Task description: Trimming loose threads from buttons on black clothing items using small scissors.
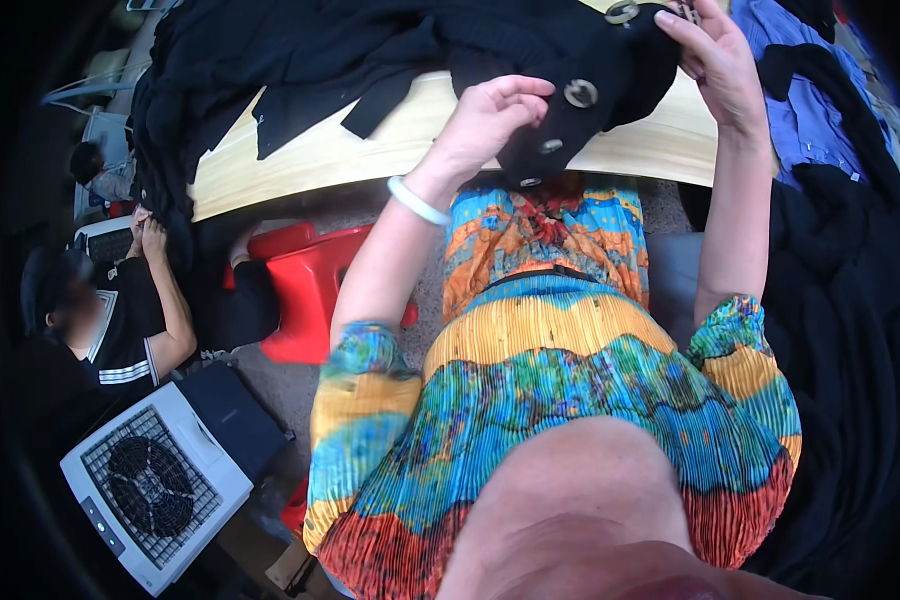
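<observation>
A black knitted garment [620, 75] with large round buttons hangs over the near edge of the table, raised between my two hands. Its edge is pinched by my left hand [495, 118], whose thumb and fingers are closed just left of a brown-and-white button [580, 93]. Higher up on the right, my right hand [718, 65] grips the same garment, thumb against fingers near the picture's top edge. Another button [622, 12] shows between the hands at the top. Two smaller-looking buttons [550, 146] run down the hanging part.
More black garments [320, 45] cover much of the pale wooden table [660, 155]. Blue-violet cloth [795, 90] and draped black fabric [840, 300] lie at right. At left are a red plastic stool [315, 290], a seated person [110, 320] and a white air cooler [160, 480].
</observation>
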A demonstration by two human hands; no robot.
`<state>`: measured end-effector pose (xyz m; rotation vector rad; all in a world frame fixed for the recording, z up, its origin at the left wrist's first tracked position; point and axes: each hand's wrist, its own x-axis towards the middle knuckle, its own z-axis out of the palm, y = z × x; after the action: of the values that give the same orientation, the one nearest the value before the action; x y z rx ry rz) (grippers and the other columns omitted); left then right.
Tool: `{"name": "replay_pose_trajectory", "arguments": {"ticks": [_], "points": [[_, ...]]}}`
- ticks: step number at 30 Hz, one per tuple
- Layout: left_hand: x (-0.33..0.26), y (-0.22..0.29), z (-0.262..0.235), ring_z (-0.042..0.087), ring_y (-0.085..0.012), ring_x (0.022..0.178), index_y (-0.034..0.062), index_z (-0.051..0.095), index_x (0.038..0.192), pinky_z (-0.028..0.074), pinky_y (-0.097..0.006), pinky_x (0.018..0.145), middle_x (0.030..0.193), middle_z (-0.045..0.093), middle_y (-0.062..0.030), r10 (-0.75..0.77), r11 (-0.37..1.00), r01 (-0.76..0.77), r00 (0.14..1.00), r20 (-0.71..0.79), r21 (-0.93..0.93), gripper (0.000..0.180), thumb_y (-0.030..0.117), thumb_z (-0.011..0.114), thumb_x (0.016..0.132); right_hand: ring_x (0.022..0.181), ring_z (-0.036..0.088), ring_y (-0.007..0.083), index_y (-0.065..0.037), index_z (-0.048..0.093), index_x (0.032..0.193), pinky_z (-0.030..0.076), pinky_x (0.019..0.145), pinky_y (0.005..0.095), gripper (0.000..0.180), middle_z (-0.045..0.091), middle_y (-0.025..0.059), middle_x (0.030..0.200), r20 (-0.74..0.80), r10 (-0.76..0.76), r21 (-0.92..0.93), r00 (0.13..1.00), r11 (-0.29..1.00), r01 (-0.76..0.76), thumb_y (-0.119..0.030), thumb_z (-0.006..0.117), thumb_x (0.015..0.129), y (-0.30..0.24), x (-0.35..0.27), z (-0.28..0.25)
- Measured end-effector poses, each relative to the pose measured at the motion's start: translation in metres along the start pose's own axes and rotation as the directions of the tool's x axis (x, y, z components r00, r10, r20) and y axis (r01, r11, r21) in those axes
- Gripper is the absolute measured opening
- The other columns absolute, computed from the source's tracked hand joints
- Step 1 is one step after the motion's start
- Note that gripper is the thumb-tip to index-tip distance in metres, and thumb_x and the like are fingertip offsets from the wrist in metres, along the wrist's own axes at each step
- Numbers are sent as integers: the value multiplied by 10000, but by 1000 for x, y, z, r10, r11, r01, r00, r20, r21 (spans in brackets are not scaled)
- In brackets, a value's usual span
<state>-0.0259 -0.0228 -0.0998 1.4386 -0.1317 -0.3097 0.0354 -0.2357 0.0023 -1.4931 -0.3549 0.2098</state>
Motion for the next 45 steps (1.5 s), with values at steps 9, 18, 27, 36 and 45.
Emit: {"name": "replay_pose_trajectory", "arguments": {"ticks": [9,18,27,36,45], "points": [[19,-7,22,560,-133,736,-25,516,1055,472,-246,700,838,577,-85,156,934,-119,984,-85,337,378,103,643,723,480,363,-4,-48,499,998,248,412,129,279,529,-40,739,-101,-21,57,995,998,27,-60,572,728,0,-11,3],[-26,46,13,549,-76,772,-5,555,937,436,-206,737,850,593,-23,-28,906,81,991,131,-416,163,1,487,789,763,571,128,5,486,1038,460,678,226,296,578,72,856,49,-86,45,995,995,84,-7,545,749,24,-4,-26],[-29,37,-10,556,-94,817,-9,554,994,428,-202,772,902,603,-37,-43,901,73,996,80,-427,248,-16,469,761,889,520,57,-44,464,1138,384,568,136,349,560,49,1058,464,-142,-45,874,982,183,-83,491,792,60,-6,28],[-20,14,-5,534,-82,788,-12,540,1009,426,-195,727,875,575,-40,426,795,-205,858,-286,572,223,16,528,787,430,315,-22,-39,496,1085,242,364,126,297,422,-55,667,352,192,200,916,940,-274,-93,550,798,63,-12,36],[-12,-1,38,508,-80,655,-19,597,930,424,-196,575,801,524,-29,496,858,-313,709,-500,407,272,56,694,687,404,282,-24,-27,489,1055,219,357,141,254,420,-71,621,295,218,368,930,872,-322,-77,534,810,78,-12,41]]}}
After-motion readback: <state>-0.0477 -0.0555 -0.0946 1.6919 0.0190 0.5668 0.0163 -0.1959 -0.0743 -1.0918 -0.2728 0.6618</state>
